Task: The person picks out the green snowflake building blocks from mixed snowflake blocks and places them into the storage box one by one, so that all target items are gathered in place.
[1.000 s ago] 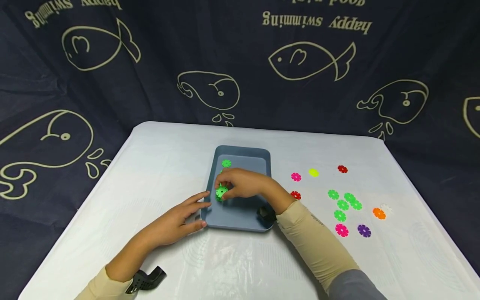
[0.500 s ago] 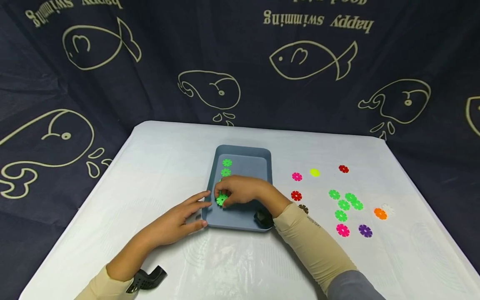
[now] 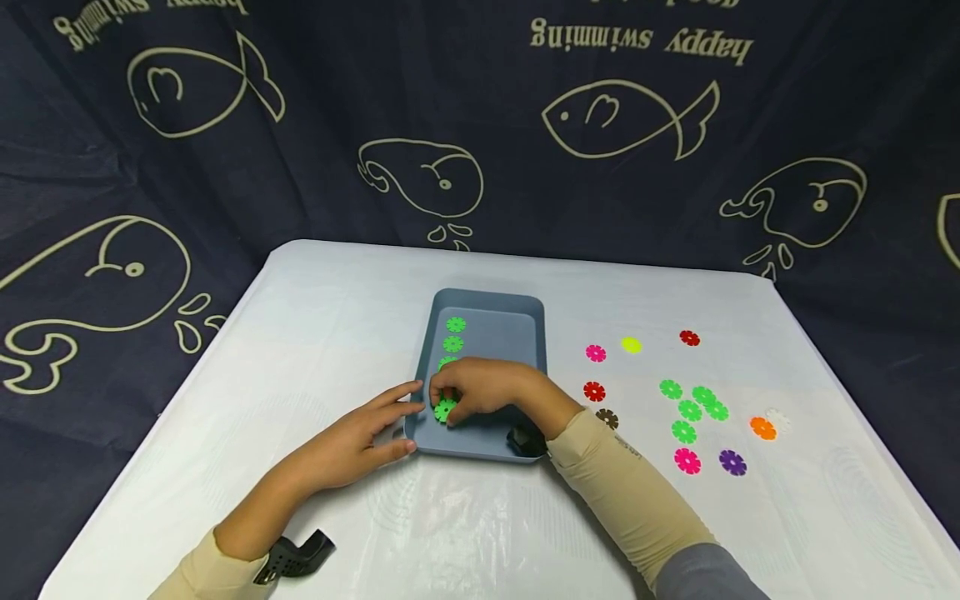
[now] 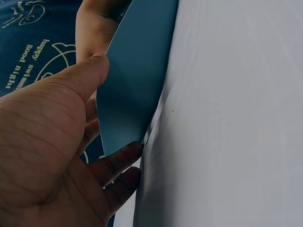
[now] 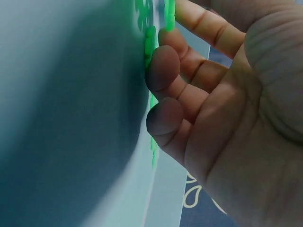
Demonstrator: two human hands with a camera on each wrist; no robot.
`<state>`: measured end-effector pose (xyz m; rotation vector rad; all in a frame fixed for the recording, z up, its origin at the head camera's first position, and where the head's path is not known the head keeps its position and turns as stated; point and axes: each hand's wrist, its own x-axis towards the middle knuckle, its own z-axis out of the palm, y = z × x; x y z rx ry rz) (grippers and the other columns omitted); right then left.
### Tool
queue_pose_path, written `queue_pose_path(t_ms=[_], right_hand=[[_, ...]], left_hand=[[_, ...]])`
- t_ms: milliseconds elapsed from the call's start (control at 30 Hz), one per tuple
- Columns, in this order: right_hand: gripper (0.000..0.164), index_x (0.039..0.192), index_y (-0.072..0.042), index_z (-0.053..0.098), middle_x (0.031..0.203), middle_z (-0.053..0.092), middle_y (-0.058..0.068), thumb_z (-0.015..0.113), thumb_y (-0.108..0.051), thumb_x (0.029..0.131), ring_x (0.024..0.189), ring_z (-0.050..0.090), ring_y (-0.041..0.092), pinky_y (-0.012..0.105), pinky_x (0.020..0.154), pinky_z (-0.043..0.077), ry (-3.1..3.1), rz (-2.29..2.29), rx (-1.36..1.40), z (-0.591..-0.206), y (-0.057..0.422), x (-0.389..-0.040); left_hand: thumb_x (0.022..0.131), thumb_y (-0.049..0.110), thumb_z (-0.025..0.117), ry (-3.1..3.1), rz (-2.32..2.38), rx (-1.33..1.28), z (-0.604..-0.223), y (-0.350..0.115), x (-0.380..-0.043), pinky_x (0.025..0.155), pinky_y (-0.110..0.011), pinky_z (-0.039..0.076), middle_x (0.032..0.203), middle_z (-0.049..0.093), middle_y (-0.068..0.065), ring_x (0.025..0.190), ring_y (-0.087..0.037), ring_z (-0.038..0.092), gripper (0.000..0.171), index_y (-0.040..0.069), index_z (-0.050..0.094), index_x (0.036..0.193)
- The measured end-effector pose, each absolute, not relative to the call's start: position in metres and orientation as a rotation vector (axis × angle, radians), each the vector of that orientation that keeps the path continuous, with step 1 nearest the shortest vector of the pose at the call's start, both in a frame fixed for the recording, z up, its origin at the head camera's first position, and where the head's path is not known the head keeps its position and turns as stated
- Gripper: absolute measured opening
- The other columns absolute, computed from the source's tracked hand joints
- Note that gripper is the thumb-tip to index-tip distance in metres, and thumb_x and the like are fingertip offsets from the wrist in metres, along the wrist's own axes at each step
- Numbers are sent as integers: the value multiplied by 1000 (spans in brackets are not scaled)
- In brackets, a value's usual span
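A blue-grey tray lies on the table, with a column of notched green plastic discs along its left side. Over the near part of that column, my right hand pinches another green disc between thumb and fingers. The right wrist view shows the pinched disc edge-on, close to discs on the tray floor; my curled lower fingers hide part of them. My left hand lies against the tray's left side with fingers spread. In the left wrist view its fingertips are at the tray wall.
Right of the tray, loose discs lie on the white tablecloth: several green ones, pink, purple, orange, red, yellow and brown. A dark printed curtain hangs behind.
My right hand has moved down the tray toward its near edge with a green disc between its fingers. More of the green column shows behind it. My left hand stays in place.
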<state>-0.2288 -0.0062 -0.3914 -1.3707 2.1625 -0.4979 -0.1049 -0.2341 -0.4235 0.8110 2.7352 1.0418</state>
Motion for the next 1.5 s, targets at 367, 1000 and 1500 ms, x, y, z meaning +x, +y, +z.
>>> queue_pose_path(t_ms=[367,1000,1500], right_hand=[[21,104,-14,67,99,61,1,79,-12,86,88,55,12,25,77,46,2152,-461,-1369,-390,-7,-225],[23,109,-8,68,102,64,7,77,-14,89,84,54,13,27,75,48,2206,-596,-1391,-370,6,-226],[23,111,-17,66,109,62,-6,76,-15,90,93,58,14,34,80,50,2383,-838,-1278,-336,77,-232]], left_hand=[[96,49,61,2737,1047,802,-424,-234,-104,106,-50,40,162,26,2,141,-25,37,61,14,52,146],[96,47,62,2726,1057,805,-424,-233,-105,106,-51,40,162,26,3,140,-26,38,61,12,52,145],[97,47,62,2756,1023,806,-423,-232,-104,106,-50,40,162,27,2,140,-28,39,60,11,53,145]])
